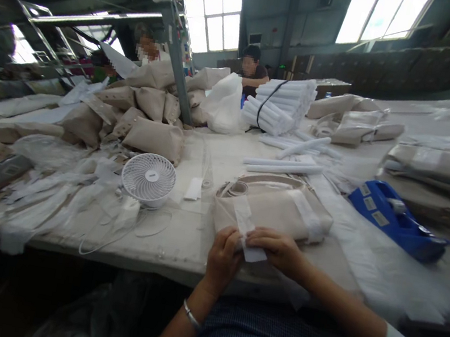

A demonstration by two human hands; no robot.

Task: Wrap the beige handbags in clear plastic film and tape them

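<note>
A beige handbag [273,211] lies on the table in front of me, its handle and a coiled strap [233,189] on the far side. A white strip [244,215] runs over its left part, with a loose end hanging at the near edge. My left hand [226,256] pinches this strip against the bag's near side. Close beside it, the fingers of my right hand [276,250] are closed on the strip too, just above its loose end. Another white wrap [307,212] goes round the right part of the bag.
A blue tape dispenser [397,220] stands at right on clear plastic sheeting. To the left are a small white fan [149,179] with its cord and a grey tape dispenser [1,175]. Stuffed beige bags [154,138] and bundled white tubes [281,106] lie farther back. Co-workers sit beyond.
</note>
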